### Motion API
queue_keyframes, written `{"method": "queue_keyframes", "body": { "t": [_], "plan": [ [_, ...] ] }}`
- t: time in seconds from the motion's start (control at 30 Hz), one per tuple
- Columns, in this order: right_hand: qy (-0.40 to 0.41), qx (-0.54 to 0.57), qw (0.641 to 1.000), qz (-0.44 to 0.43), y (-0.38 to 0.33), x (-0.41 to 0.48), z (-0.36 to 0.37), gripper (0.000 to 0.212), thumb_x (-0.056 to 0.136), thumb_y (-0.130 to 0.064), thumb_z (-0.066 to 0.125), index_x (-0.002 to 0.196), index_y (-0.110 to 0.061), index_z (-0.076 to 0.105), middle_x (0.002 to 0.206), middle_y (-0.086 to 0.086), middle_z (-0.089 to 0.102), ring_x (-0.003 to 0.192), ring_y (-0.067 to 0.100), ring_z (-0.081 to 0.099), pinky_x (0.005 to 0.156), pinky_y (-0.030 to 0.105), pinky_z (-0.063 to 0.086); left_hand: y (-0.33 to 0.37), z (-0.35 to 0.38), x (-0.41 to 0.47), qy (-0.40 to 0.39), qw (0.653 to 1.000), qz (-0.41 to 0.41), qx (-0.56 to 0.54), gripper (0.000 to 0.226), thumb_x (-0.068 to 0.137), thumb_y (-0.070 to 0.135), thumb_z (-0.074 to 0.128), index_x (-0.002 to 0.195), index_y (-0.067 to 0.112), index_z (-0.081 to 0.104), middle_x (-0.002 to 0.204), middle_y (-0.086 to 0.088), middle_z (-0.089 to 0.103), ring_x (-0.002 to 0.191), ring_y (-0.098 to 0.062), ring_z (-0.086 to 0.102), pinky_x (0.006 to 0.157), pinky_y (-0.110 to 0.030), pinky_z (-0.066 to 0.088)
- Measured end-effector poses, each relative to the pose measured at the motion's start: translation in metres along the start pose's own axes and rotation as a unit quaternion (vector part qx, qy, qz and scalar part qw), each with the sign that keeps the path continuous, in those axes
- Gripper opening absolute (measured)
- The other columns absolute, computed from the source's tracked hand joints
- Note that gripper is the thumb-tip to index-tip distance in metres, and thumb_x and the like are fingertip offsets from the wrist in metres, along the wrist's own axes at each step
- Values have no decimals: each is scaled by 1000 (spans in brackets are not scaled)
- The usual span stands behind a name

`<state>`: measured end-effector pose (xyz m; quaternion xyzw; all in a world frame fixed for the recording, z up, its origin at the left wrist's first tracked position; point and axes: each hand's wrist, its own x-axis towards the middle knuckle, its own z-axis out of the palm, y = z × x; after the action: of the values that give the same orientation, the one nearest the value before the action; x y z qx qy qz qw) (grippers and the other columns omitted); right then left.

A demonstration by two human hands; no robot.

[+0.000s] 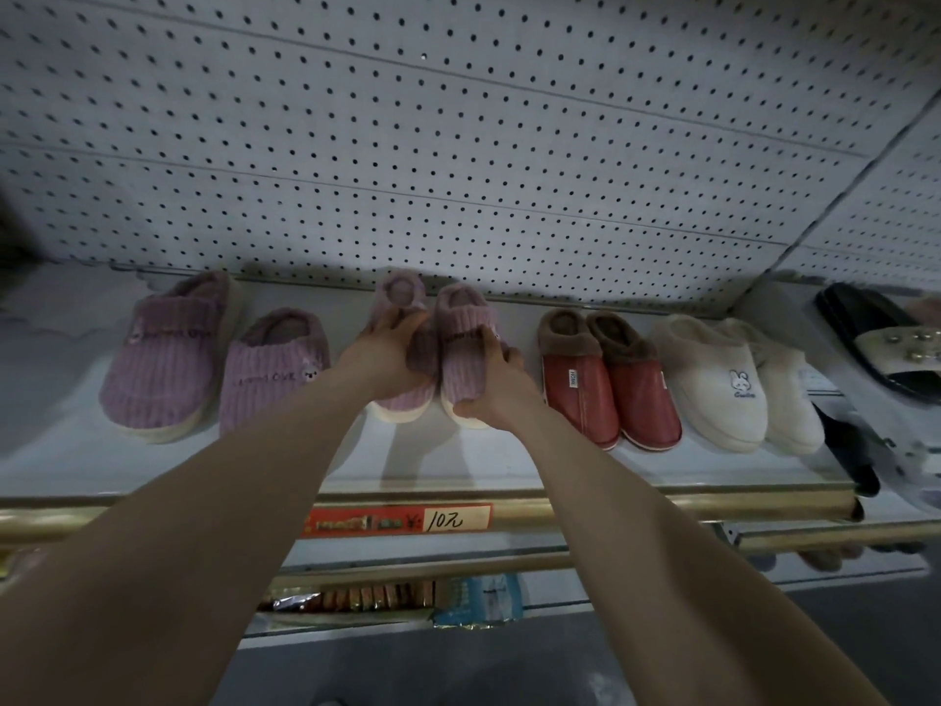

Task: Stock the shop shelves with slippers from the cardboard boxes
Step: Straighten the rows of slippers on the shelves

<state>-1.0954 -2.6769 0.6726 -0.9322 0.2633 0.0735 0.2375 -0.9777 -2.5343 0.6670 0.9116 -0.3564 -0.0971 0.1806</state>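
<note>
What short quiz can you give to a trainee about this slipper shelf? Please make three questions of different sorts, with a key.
1. Choose one: which colour are the slippers directly right of the purple pair that the left hand and the right hand grip? A red, B green, C blue.
2. True or false: the price tag on the front edge of the shelf reads 10.
3. Fill the gap: ___ other purple slippers stand left of the gripped pair.
Key: 1 A, the red slippers; 2 true; 3 two.
</note>
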Motion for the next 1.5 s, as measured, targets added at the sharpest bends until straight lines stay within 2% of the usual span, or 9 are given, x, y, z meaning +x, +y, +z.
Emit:
{"method": "queue_keyframes", "body": {
  "t": [0.13,0.23,0.37,0.53,0.67,0.8,0.97,1.2,1.5],
  "plan": [
    [7,22,1000,-2,2,-3,2,116,73,-33,79,156,-29,-3,147,15,20,126,42,46,108,41,38,8,-2,-8,-40,995,-33,-83,106,52,78,40,146,29,32,149,-6,41,119,-33,56,100,-38,45],
    [6,24,1000,-4,6,-6,0,116,70,-34,81,155,-32,1,142,14,25,124,43,48,106,44,40,13,0,-17,-38,997,-25,-65,96,67,61,66,149,27,29,152,-7,30,129,-28,46,103,-37,40],
    [-12,15,1000,-2,9,-13,-1,120,68,-38,83,154,-34,-1,140,14,26,124,43,48,106,46,41,16,6,-26,-5,999,-9,-37,90,70,53,74,145,34,28,148,-9,36,114,-40,57,94,-39,46],
    [-22,9,1000,0,15,-21,-1,124,67,-43,83,153,-36,-7,141,16,23,125,43,48,107,48,41,20,14,-35,7,999,-4,-40,90,73,48,75,147,36,27,157,-7,20,118,-42,54,97,-41,45],
    [-14,26,1000,5,18,-28,-1,124,67,-48,82,152,-39,-7,141,17,26,125,43,49,107,46,42,20,15,-40,-7,999,-3,-52,105,72,44,77,152,35,10,161,-2,4,140,-38,30,107,-45,36],
    [43,68,997,-10,18,-30,0,118,61,-57,77,149,-40,-1,143,15,27,129,43,45,106,49,42,21,26,-52,-11,996,-89,8,137,58,59,81,151,27,-16,161,-13,-6,146,-43,1,114,-59,16],
    [36,66,997,-8,18,-25,11,117,71,-55,72,152,-36,-10,153,20,20,129,45,46,103,50,43,18,36,-54,-22,993,-111,-31,141,62,54,83,151,7,-16,160,-20,-4,146,-40,6,116,-49,24],
    [35,60,998,-7,23,-13,10,113,78,-46,73,155,-21,-5,151,21,24,122,44,52,100,48,45,19,32,-47,-14,994,-99,-40,130,67,49,81,153,6,-6,160,-17,-3,146,-39,14,114,-44,29],
    [27,53,998,2,25,-11,10,113,75,-53,73,155,-24,-2,145,20,28,121,44,51,102,49,45,17,36,-47,-17,995,-97,-31,126,68,49,80,154,11,-2,161,-14,-3,146,-37,12,112,-44,30]
  ]
}}
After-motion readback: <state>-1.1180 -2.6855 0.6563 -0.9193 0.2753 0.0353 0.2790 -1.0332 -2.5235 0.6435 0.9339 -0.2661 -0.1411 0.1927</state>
